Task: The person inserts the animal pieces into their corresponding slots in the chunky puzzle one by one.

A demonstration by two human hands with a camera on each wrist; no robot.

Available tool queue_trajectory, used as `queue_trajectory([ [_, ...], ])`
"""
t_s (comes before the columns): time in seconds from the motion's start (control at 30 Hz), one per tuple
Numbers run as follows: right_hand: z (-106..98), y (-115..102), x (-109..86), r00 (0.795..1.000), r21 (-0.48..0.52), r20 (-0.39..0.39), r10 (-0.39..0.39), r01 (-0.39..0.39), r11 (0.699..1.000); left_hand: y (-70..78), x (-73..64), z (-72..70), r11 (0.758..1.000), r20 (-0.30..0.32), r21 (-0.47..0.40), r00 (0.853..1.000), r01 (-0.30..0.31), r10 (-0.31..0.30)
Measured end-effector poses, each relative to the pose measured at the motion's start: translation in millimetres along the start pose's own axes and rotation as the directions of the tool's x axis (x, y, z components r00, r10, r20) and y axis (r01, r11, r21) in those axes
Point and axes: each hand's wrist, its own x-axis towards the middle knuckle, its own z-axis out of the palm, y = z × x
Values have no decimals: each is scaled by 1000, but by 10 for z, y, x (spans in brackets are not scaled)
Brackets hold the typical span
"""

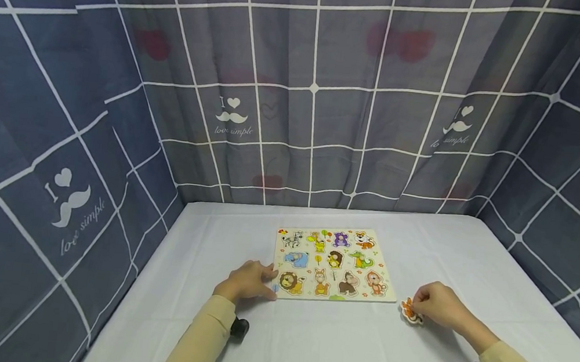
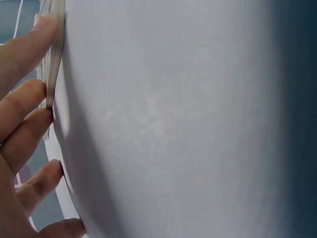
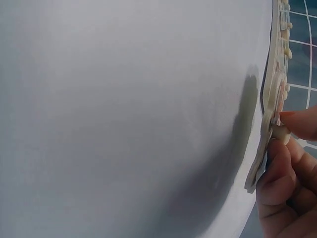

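Observation:
A cream wooden puzzle board (image 1: pixel 328 298) with colorful animal pictures lies at the middle of the table. My left hand (image 1: pixel 248 280) holds its near left corner, the thumb along the front edge and fingertips at the left side. Its other fingers rest lower, near the cloth, in the left wrist view. Right of the board, my right hand (image 1: pixel 438 304) pinches an orange animal-shaped puzzle piece (image 1: pixel 410 313) by its small wooden knob (image 3: pixel 281 133). The piece is tilted and casts a shadow on the cloth. Fingers cover part of its picture.
A white cloth (image 1: pixel 326 353) covers the table. Dark grid-patterned curtains (image 1: pixel 291 117) stand behind and at both sides. More knobs (image 3: pixel 288 52) stick up from the board in the right wrist view. A black device (image 1: pixel 239 329) is strapped at each wrist.

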Motion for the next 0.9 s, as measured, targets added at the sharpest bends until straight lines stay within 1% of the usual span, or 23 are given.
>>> queue_trajectory([
  [0.07,0,-2,15,1000,1,-1,-11,11,1000,4,-3,0,1000,2,1,1000,4,-4],
  [0.33,-4,-15,87,1000,14,18,-1,1,1000,45,-28,-8,1000,4,9,1000,14,-14],
  [0.43,-9,-28,124,1000,30,27,5,-6,1000,43,-26,-10,1000,-2,18,1000,17,-17],
  [0.57,-14,-50,171,999,52,33,-9,7,999,29,-15,-2,1000,-3,21,1000,16,-16],
  [0.73,-11,-68,243,998,39,41,-48,47,998,22,-7,5,1000,1,14,1000,23,-23],
  [0.9,-34,-99,335,995,27,31,-96,95,995,25,-10,-3,1000,-2,5,1000,30,-30],
])
